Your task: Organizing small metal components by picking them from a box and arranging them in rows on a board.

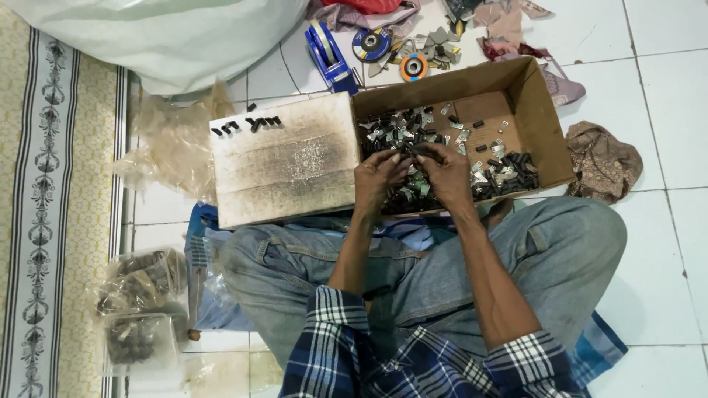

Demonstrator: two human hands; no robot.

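Both hands meet over the cardboard box (542,110): the left hand (377,177) and the right hand (445,173) pinch one small dark part (420,152) between their fingertips, just above the heap of small metal and black pieces (413,133) inside. Beside the box lies its stained flap (284,169); a blue tape dispenser (330,55) sits beyond.

Home floor used as a small workshop.
White floor tiles (656,88) beside a patterned mat (51,221); a cardboard box (542,125) of small metal and black parts, abrasive discs (371,44), a tape dispenser (330,55), bagged parts (140,280) and cloth scraps (605,162) lie around.
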